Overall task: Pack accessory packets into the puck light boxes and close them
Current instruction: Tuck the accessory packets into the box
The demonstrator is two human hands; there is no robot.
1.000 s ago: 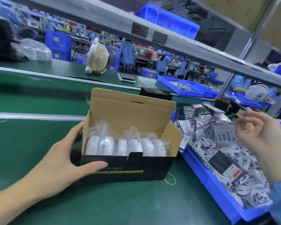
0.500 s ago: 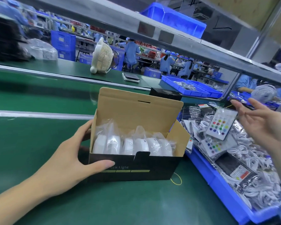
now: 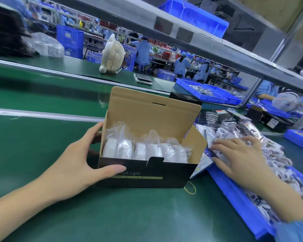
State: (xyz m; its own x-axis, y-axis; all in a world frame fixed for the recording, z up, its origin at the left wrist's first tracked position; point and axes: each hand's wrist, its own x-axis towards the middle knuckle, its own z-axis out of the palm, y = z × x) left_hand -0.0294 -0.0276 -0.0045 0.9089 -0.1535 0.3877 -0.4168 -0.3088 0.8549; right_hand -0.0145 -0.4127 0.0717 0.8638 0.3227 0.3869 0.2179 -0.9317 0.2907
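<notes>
A black puck light box (image 3: 147, 173) stands on the green belt with its brown lid flap raised. Inside it sit several white puck lights in clear bags (image 3: 143, 149). My left hand (image 3: 77, 161) grips the box's left end, thumb across the front and fingers behind. To the right, a blue bin (image 3: 234, 194) holds a pile of accessory packets (image 3: 262, 151). My right hand (image 3: 238, 156) lies palm down on the packets at the bin's near left corner, fingers spread over a packet (image 3: 202, 163) beside the box. Whether the fingers pinch it is hidden.
A yellow rubber band (image 3: 190, 188) lies on the belt by the box's right front corner. A small white fan (image 3: 112, 56) and a black device (image 3: 143, 78) stand beyond the conveyor. More blue bins (image 3: 208, 94) and a black box (image 3: 185, 98) sit behind.
My right hand held a remote packet up in the air; it has come down onto the packets at the bin's left edge next to the box. The left hand stays on the box.
</notes>
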